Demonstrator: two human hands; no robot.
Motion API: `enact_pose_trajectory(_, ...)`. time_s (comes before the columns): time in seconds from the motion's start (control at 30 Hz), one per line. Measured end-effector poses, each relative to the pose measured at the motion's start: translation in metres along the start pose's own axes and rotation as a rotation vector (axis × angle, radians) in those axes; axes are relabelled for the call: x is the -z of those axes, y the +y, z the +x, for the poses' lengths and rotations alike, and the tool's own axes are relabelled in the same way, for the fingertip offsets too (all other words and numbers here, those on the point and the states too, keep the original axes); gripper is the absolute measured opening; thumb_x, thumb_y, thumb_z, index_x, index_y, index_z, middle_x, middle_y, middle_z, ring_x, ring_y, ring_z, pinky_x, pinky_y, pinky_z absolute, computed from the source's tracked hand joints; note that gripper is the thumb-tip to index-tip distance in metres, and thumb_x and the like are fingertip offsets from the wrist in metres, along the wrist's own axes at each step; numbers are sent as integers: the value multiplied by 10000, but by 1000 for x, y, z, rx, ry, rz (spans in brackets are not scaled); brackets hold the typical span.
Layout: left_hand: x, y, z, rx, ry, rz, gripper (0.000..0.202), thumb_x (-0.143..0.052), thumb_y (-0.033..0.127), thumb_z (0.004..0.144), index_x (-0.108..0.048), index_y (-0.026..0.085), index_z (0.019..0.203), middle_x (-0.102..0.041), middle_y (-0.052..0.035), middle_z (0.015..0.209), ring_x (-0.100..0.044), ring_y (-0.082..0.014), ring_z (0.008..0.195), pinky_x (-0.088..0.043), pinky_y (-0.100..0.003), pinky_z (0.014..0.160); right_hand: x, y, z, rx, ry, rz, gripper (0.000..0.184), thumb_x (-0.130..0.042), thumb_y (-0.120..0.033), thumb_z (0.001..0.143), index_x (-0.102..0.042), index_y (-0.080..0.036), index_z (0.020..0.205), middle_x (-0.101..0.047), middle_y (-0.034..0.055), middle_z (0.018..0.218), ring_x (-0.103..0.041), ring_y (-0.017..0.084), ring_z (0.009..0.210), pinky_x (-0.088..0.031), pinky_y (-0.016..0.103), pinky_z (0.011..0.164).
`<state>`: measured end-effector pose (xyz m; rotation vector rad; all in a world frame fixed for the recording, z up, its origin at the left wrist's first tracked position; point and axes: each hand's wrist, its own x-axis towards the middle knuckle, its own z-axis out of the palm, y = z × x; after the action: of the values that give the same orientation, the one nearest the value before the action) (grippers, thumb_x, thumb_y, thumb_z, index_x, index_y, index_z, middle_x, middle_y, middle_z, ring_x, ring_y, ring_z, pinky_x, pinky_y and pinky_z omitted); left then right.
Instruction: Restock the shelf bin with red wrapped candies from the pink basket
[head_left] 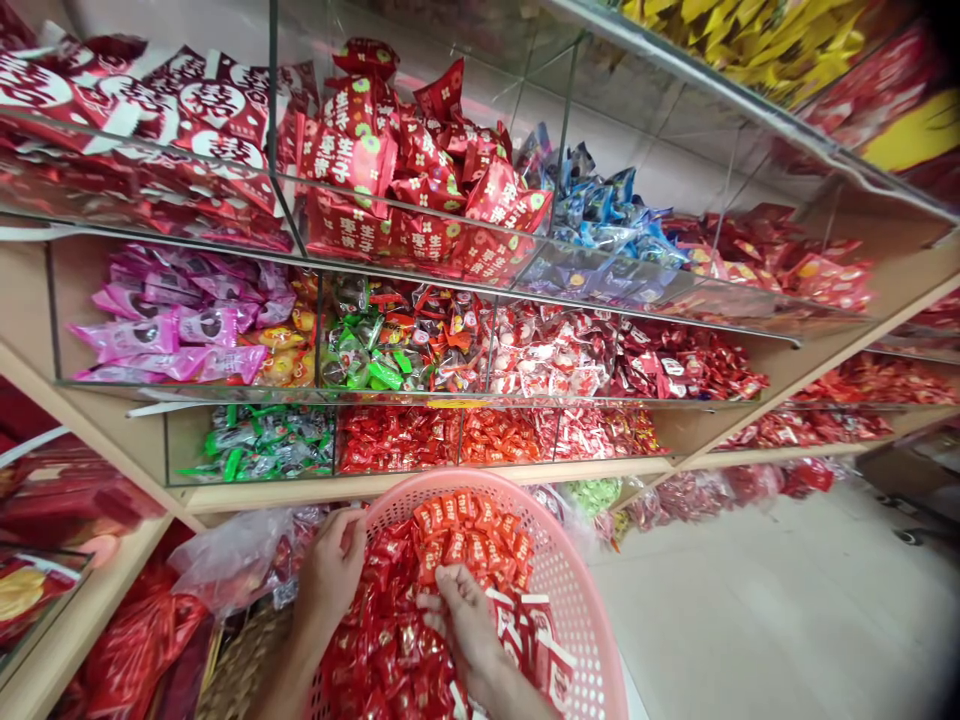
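A pink plastic basket sits low in the view, filled with small red and orange wrapped candies. My left hand grips the basket's left rim, fingers curled over the edge. My right hand reaches into the basket from below, its fingers closed in a pinch among the red candies; which piece it holds I cannot make out.
Tiered wooden shelves with glass-fronted bins rise ahead, holding pink, green, red and blue wrapped sweets. A clear plastic bag lies left of the basket. Pale floor stretches to the right.
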<state>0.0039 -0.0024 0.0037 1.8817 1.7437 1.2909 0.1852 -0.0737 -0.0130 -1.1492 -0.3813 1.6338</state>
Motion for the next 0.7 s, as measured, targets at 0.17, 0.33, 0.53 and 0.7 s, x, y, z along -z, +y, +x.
enact_pose_trajectory(0.17, -1, -1, -1, 7, -7, -3, 207, -422, 332, 832, -597, 222, 847, -662, -31, 851, -618, -168, 820, -489, -278, 764, -4, 4, 8, -121, 123, 277, 456, -853, -340, 501, -492, -187, 734, -681, -28, 741, -642, 94, 601, -464, 159, 518)
enact_pose_trajectory(0.33, -2, -3, -2, 3, -10, -19, 203, -426, 324, 832, -597, 217, 857, -661, -39, 854, -615, -173, 822, -491, -287, 764, -2, 9, 11, -217, 235, 422, 282, -791, -195, 614, -540, -170, 740, -721, 41, 839, -625, 75, 535, -487, 156, 484)
enact_pose_trajectory(0.53, 0, 0, -1, 5, -5, -19, 213, -427, 339, 830, -600, 216, 840, -664, -38, 835, -620, -175, 809, -491, -290, 764, -3, 16, 17, -253, 334, 505, 157, -700, -157, 729, -546, -171, 701, -637, -43, 548, -557, 49, 418, -438, 125, 413)
enact_pose_trajectory(0.7, 0, -1, -1, 7, -12, -19, 207, -431, 338, 827, -598, 217, 845, -664, -33, 839, -623, -170, 808, -492, -283, 756, -5, 19, 20, -123, 422, 504, 170, -669, -124, 737, -520, -199, 705, -588, -83, 497, -546, 43, 415, -429, 121, 420)
